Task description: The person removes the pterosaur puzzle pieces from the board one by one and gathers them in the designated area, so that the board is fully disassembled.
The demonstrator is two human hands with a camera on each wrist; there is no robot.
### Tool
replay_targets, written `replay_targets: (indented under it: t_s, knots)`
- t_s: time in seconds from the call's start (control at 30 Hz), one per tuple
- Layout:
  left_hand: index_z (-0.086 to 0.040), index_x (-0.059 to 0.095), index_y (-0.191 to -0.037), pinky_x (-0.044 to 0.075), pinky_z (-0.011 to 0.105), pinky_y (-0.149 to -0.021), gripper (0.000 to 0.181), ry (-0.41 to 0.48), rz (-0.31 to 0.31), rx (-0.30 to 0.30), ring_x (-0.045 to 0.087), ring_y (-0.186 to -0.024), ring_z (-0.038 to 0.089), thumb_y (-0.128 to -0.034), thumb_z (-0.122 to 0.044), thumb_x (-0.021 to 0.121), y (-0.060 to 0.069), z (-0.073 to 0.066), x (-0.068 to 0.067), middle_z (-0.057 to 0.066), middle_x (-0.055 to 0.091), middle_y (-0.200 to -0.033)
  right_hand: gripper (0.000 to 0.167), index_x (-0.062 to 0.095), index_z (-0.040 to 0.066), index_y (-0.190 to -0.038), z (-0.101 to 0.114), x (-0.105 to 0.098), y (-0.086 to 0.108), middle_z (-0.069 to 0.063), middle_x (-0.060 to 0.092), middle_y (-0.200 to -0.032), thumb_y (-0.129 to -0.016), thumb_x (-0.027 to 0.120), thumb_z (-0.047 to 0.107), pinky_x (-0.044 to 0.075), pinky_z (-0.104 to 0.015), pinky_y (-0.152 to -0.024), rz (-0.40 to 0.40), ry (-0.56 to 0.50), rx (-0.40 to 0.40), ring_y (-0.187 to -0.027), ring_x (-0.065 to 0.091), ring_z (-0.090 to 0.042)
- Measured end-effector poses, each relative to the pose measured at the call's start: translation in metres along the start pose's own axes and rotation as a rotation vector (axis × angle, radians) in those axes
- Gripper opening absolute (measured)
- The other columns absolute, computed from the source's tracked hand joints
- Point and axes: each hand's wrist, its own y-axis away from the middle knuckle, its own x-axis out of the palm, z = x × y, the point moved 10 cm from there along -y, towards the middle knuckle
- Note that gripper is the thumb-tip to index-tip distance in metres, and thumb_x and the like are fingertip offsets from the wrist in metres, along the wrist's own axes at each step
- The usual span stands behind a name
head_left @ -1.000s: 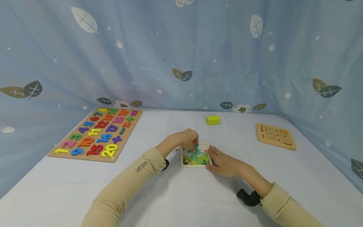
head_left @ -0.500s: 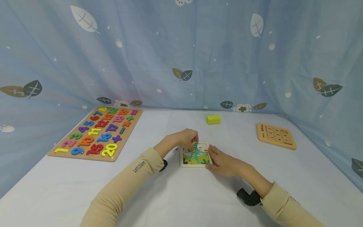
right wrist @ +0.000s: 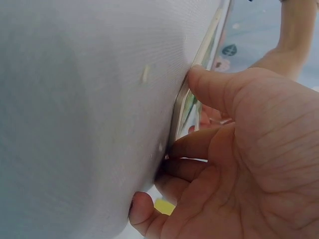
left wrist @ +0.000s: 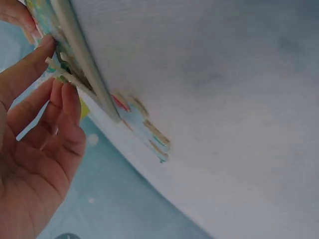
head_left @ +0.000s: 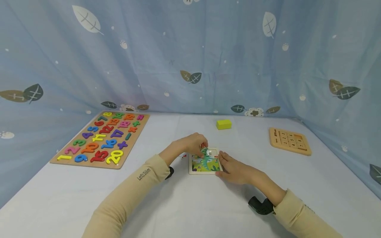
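Fingers (left wrist: 32, 65) of the left hand (head_left: 193, 144) pinching a thin puzzle piece (left wrist: 64, 70) at the dinosaur puzzle's (head_left: 207, 163) far-left corner, right hand (head_left: 236, 171) against its right edge, fingers nearly straight, puzzle flat on the white counter (head_left: 190, 205), loose pieces (left wrist: 135, 118) just beside it, yellow block (head_left: 224, 124) beyond.

1. Left sleeve (head_left: 128, 195): my feed reads "LetsSlim".
2. Number board (head_left: 131, 143): I log 1 to 20, also + and ×.
3. Wooden tile board (head_left: 274, 142): digits 1 to 8; side lettering too small.
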Motion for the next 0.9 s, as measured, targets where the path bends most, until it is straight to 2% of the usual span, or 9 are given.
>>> replay_targets:
  t_s: [0.2, 0.4, 0.5, 0.63, 0.73, 0.9]
  knots:
    - [-0.004, 0.071, -0.105, 0.051, 0.031, -0.085, 0.026, -0.006, -0.044, 0.066, 0.063, -0.095, 0.017, -0.0824, -0.018, 0.077, 0.0022, -0.0014, -0.0028, 0.006, 0.07, -0.1, 0.072, 0.02, -0.016, -0.145, 0.0025, -0.0026, -0.0005, -0.032, 0.01, -0.156, -0.101, 0.047, 0.034, 0.02, -0.055, -0.115, -0.002, 0.012, -0.012, -0.146, 0.01, -0.044]
    - [-0.003, 0.071, -0.106, 0.051, 0.032, -0.086, 0.025, -0.007, -0.059, 0.077, 0.062, -0.096, 0.017, -0.0862, -0.018, 0.073, 0.004, -0.0026, -0.0031, 0.006, 0.069, -0.102, 0.072, 0.02, -0.017, -0.144, 0.0059, -0.0033, 0.0015, -0.033, 0.01, -0.155, -0.101, 0.048, 0.033, 0.02, -0.056, -0.114, -0.002, -0.002, -0.024, -0.145, 0.011, -0.046]
    - [-0.004, 0.071, -0.098, 0.046, 0.023, -0.071, 0.017, 0.014, -0.058, 0.088, 0.054, -0.076, 0.011, -0.0877, -0.018, 0.071, 0.0049, -0.0044, -0.0034, 0.0, 0.062, -0.08, 0.072, 0.021, -0.017, -0.144, 0.005, -0.003, 0.0024, -0.032, 0.011, -0.155, -0.1, 0.049, 0.034, 0.021, -0.056, -0.115, -0.003, -0.005, -0.017, -0.145, 0.011, -0.045]
    - [-0.002, 0.071, -0.096, 0.032, 0.021, -0.06, 0.017, 0.052, -0.06, 0.098, 0.037, -0.063, 0.01, -0.0881, -0.017, 0.069, 0.0059, -0.0061, -0.0059, -0.003, 0.044, -0.065, 0.073, 0.021, -0.016, -0.144, 0.0036, -0.0028, 0.0022, -0.032, 0.011, -0.156, -0.1, 0.049, 0.034, 0.021, -0.056, -0.114, -0.006, -0.002, -0.013, -0.145, 0.011, -0.045]
    - [-0.001, 0.072, -0.105, 0.034, 0.02, -0.061, 0.024, 0.057, -0.076, 0.102, 0.041, -0.065, 0.009, -0.0876, -0.017, 0.07, 0.0059, -0.0062, -0.0073, -0.002, 0.054, -0.07, 0.073, 0.021, -0.016, -0.145, 0.0022, -0.0023, 0.0016, -0.031, 0.011, -0.156, -0.1, 0.049, 0.035, 0.021, -0.056, -0.114, -0.007, 0.0, -0.01, -0.145, 0.012, -0.044]
    - [-0.002, 0.073, -0.103, 0.038, 0.019, -0.061, 0.024, 0.05, -0.11, 0.113, 0.045, -0.067, 0.009, -0.0856, -0.018, 0.072, 0.0062, -0.006, -0.0099, 0.001, 0.065, -0.079, 0.074, 0.02, -0.015, -0.145, 0.0012, -0.0022, 0.0013, -0.031, 0.011, -0.156, -0.1, 0.049, 0.037, 0.021, -0.056, -0.115, -0.007, 0.003, -0.004, -0.146, 0.011, -0.044]
